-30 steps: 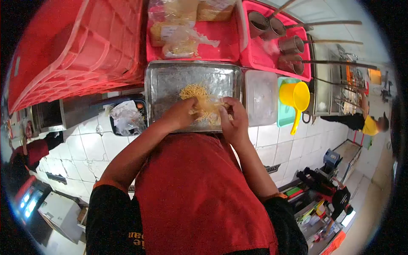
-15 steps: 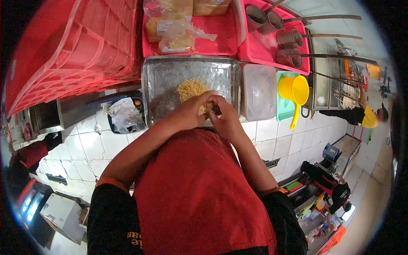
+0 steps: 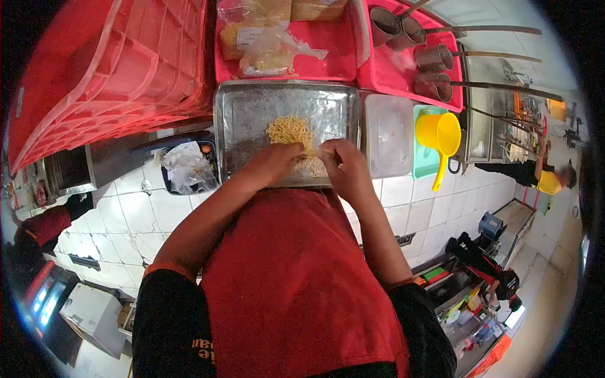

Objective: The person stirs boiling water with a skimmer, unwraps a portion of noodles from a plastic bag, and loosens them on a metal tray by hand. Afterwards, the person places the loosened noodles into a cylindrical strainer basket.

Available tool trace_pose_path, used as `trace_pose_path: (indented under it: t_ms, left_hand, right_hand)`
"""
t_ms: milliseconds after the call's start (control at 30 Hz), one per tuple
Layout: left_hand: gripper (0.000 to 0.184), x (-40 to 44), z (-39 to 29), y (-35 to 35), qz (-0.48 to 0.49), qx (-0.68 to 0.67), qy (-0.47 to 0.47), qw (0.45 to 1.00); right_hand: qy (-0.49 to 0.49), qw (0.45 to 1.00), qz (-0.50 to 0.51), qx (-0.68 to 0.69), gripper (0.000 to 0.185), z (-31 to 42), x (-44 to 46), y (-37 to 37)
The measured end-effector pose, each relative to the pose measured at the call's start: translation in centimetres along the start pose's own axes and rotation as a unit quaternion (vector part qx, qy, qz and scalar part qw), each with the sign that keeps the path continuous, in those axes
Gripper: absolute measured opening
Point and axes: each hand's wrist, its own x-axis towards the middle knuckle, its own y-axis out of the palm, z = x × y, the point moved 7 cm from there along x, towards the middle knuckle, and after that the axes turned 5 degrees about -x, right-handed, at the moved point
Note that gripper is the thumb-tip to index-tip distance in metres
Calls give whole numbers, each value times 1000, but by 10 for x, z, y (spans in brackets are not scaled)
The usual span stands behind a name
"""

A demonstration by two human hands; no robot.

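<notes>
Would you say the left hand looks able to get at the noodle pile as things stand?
Probably yes: the left hand is close to the noodle pile, which lies mostly uncovered on the tray, and nothing seems to stand between.

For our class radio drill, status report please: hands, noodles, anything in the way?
Left hand, right hand: pinching noodles between them. Noodle heap on metal tray, just beyond hands. Nothing visibly in the way.

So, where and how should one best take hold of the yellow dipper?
Probably by the handle of the yellow dipper, from the near side, with the right hand, the closer one, once it is free of the noodles. The slim handle points that way and reaches past the turquoise tray's edge; the cup is wider.
</notes>
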Motion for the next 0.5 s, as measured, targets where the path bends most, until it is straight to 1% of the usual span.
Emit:
trace_pose_path:
  t_ms: [33,67,133,167,233,267,333,367,433,467,500]
  left_hand:
    - [18,3,9,1,9,42,-33,999]
    - [18,7,5,-3,8,43,-28,999]
    - [19,0,-12,-11,-50,2,37,998]
    - [19,1,-18,-12,-52,2,36,998]
    - [21,2,-30,-14,-87,-120,39,988]
    - [21,3,-26,-14,-87,-120,38,988]
    - [20,8,-2,-8,-26,-51,-36,998]
    - [20,6,2,-12,-25,-51,-35,998]
    - [17,5,12,-15,-23,-22,-82,996]
    - [17,6,9,-11,-18,-25,-81,996]
    - [17,6,-2,-13,-52,-59,-35,996]
  right_hand:
    - [14,1000,3,-4,17,3,2,-4]
    - [12,1000,0,-7,17,4,5,-6]
    - [63,996,-40,42,14,0,-1,-6]
    - [62,996,-39,43,14,-3,0,0]
    - [58,994,3,91,12,-9,-3,17]
    - [58,994,3,91,12,-7,-3,14]
    - [42,999,-8,-2,13,-1,0,-4]
    - [39,998,-29,-28,14,-1,1,-13]
    - [49,997,-52,-18,14,13,3,-33]
    - [58,996,-71,-7,14,15,2,-41]
    - [45,994,-95,0,14,7,0,-38]
